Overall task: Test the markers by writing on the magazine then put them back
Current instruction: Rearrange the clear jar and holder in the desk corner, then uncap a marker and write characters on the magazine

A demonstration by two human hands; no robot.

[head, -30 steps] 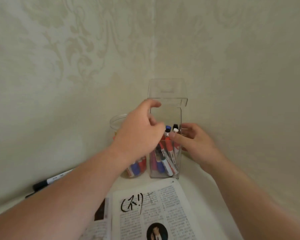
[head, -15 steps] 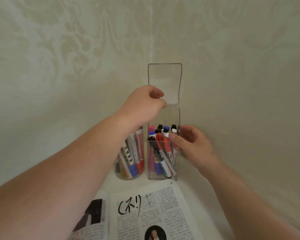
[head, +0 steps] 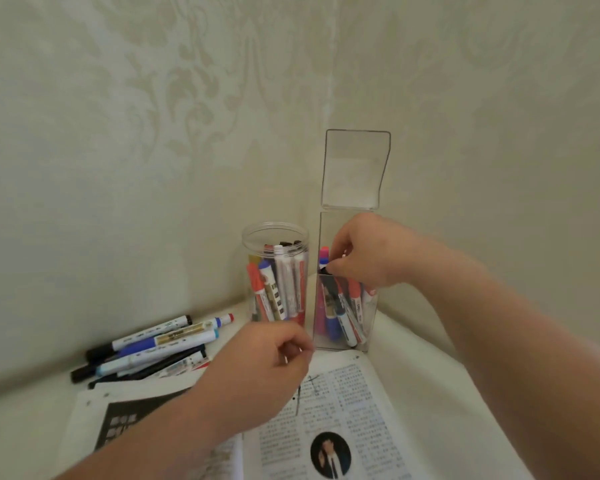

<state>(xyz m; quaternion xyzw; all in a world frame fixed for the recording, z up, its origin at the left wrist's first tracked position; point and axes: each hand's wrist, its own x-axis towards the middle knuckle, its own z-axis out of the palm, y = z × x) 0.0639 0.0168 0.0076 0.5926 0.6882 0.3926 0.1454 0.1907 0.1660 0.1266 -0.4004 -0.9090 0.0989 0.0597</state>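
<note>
Right hand (head: pixel 364 254) reaches into the open top of the clear box (head: pixel 326 230), fingers curled downward. Thumb and forefinger meet on the black cap of one marker (head: pixel 324 270) at the box's front left corner, a narrow pinch on that cap. The marker stands upright inside the box, cap about level with the top edge of the front wall. Other markers (head: pixel 343 317) in red, blue, pink and black lean against one another in the same box. Lid (head: pixel 355 168) is hinged at the rear wall of the box and stands upright, fully open, close to the corner of the patterned wall (head: pixel 153 133). Left hand (head: pixel 267 362) is held over the upper edge of the magazine (head: pixel 347 410), in front of the jar (head: pixel 246 242), fingers curled toward the palm. It is blurred and nothing shows in it, so I cannot tell whether it holds anything or touches the page. The jar is round, clear and uncapped, just beside the box on its left, and holds jar markers (head: pixel 278 289) standing on end. Loose markers (head: pixel 153 344) lie heaped on the white table (head: pixel 430 358) left of the jar, along the foot of the wall. The magazine lies open in front of both containers, with printed columns and a round portrait on its right page. Black ink strokes (head: pixel 307 384) mark the top of that page, partly hidden by the left hand
</note>
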